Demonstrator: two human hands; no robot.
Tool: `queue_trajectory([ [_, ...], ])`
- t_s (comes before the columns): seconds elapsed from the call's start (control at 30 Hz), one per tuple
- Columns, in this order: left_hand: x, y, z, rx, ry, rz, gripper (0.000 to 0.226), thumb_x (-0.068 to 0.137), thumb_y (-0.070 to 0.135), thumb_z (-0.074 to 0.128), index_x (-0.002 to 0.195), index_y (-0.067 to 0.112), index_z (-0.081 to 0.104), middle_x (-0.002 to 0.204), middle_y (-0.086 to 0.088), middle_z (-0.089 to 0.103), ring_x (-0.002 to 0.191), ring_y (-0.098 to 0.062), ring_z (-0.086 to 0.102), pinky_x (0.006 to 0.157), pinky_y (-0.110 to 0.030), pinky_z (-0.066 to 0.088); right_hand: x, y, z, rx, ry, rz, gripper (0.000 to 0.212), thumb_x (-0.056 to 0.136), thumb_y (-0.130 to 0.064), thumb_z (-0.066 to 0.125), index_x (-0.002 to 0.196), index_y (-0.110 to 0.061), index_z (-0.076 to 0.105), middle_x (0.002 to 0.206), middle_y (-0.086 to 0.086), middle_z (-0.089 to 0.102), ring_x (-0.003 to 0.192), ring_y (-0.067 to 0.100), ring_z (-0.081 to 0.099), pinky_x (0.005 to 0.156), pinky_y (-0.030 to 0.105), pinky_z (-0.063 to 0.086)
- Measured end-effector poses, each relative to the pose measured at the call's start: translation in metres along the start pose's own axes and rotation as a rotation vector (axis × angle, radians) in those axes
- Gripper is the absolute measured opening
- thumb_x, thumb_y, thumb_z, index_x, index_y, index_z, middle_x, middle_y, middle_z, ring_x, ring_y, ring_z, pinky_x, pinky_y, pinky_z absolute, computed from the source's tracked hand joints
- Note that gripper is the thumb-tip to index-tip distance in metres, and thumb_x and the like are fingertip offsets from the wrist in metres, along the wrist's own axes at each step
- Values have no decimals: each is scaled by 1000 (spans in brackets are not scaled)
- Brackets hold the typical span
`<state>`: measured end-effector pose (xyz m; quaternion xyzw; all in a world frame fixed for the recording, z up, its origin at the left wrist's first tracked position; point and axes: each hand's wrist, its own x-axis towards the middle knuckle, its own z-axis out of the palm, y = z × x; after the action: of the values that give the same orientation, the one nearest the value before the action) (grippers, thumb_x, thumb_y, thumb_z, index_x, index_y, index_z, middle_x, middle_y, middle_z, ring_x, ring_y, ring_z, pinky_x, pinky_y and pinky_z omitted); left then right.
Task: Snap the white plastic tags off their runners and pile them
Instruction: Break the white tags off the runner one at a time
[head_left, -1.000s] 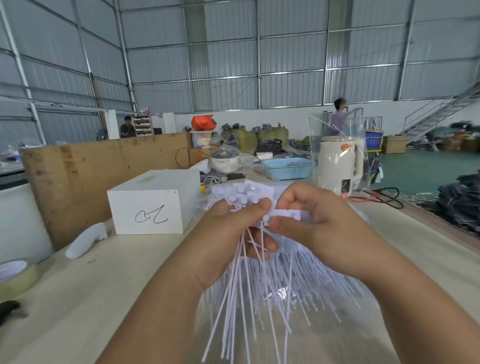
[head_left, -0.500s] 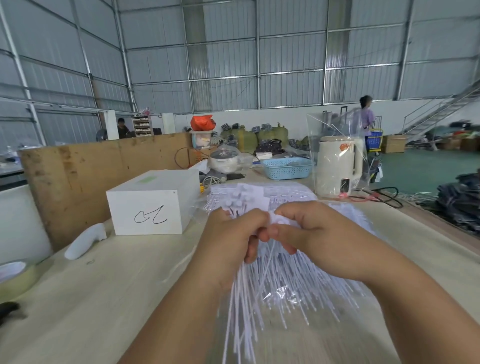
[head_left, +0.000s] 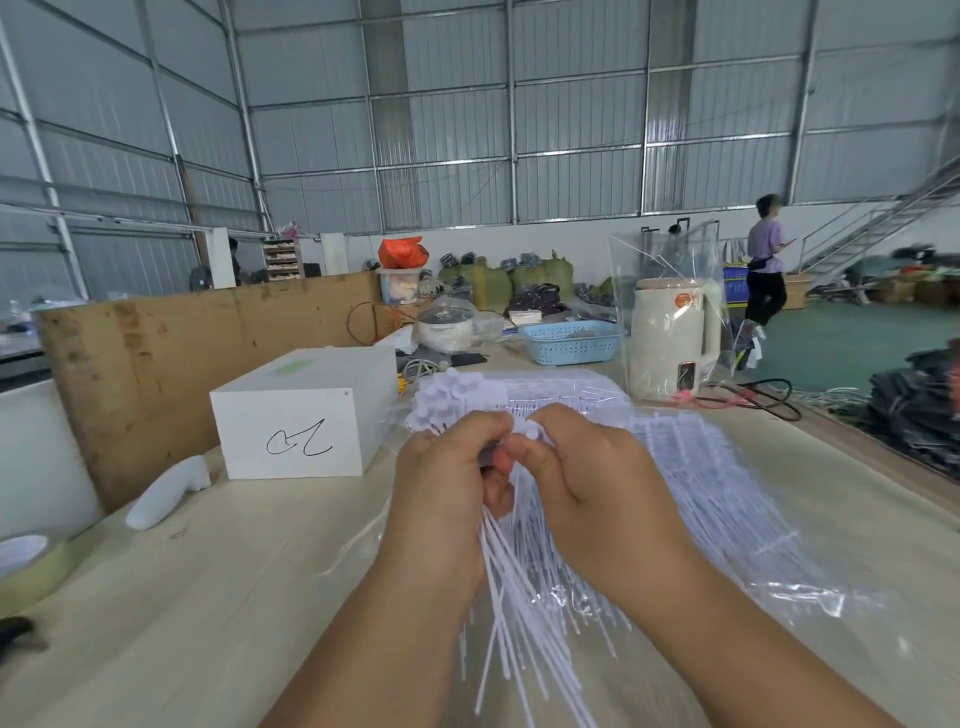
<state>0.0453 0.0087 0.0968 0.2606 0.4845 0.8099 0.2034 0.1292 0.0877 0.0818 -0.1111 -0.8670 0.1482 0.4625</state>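
My left hand (head_left: 441, 493) grips a bundle of white plastic tags (head_left: 519, 597) near their heads, and the long thin tails hang down toward me. My right hand (head_left: 587, 483) pinches the head end of the same bundle right beside the left thumb, fingers curled. Above my knuckles a fan of round tag heads (head_left: 457, 400) sticks up. Behind and to the right of my hands, a large pile of white tags on runners (head_left: 696, 467) lies on clear plastic on the pale table (head_left: 218, 597).
A white box (head_left: 306, 410) stands at the left, a white handle-shaped part (head_left: 166, 493) beside it. A tape roll (head_left: 31, 566) sits at the left edge. Farther back are a cream kettle (head_left: 670, 338) in a clear bag, a blue basket (head_left: 571, 340) and black cables (head_left: 763, 400). A person (head_left: 763, 265) walks in the background.
My hands have dropped lower and drawn closer together on the tag heads. The person in the background has walked to the right.
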Motion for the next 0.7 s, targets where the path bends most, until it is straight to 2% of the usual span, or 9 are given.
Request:
queue_trajectory([
  [0.1,2,-2,-1,-52,96,-12,37,80,7,62,45,19,59,47,-1,45,34,-11,30,35,-20,29,-2,-4,-1,-84,148,-16,26,97,-34,50,76,-19,46,52,-15,28,47,17,33,40,25,21],
  [0.17,7,-2,-7,-92,165,-52,30,83,6,61,55,17,59,49,-1,45,33,-10,29,35,-20,29,2,-2,-9,-83,246,27,31,96,-41,43,73,-20,42,50,-15,27,45,17,32,43,19,20],
  [0.2,9,-1,-10,-101,168,-72,26,85,6,60,61,15,57,50,-1,45,33,-10,28,34,-19,29,6,1,-14,-35,236,55,34,94,-46,40,72,-20,40,48,-12,29,46,15,34,43,23,23],
  [0.3,12,3,-13,-82,44,-89,25,86,9,60,62,16,57,54,-1,46,36,-10,28,34,-17,28,13,12,-24,257,5,88,33,95,-41,55,71,-18,49,58,2,45,54,12,42,52,27,34],
  [0.37,9,6,-10,28,-75,-45,27,85,13,63,58,19,62,56,-3,51,37,-12,33,36,-19,31,14,13,-28,420,-152,94,20,96,-32,58,79,-21,58,71,7,55,65,23,51,59,32,39],
  [0.43,6,9,-8,143,-120,-1,18,83,17,66,65,17,67,56,-5,57,39,-13,42,38,-20,35,14,14,-29,577,-269,85,10,96,-22,58,86,-19,58,74,1,64,59,11,54,59,22,40],
  [0.5,3,11,-7,235,-125,32,13,80,24,69,77,11,67,56,-3,61,45,-14,50,42,-22,40,13,17,-30,706,-358,106,10,95,-21,59,90,-18,52,74,-8,68,48,0,47,51,13,35],
  [0.6,3,12,-7,304,-145,33,32,70,32,72,89,6,69,67,-6,68,59,-16,63,55,-28,48,14,21,-27,791,-385,179,16,90,-29,62,93,-22,48,60,-16,60,42,8,28,41,23,23],
  [0.7,0,17,-5,221,-183,-72,32,84,21,71,106,-1,62,82,-14,71,65,-24,70,54,-31,53,15,18,-20,815,-307,232,24,86,-40,68,95,-25,51,69,-5,64,48,23,39,48,28,26],
])
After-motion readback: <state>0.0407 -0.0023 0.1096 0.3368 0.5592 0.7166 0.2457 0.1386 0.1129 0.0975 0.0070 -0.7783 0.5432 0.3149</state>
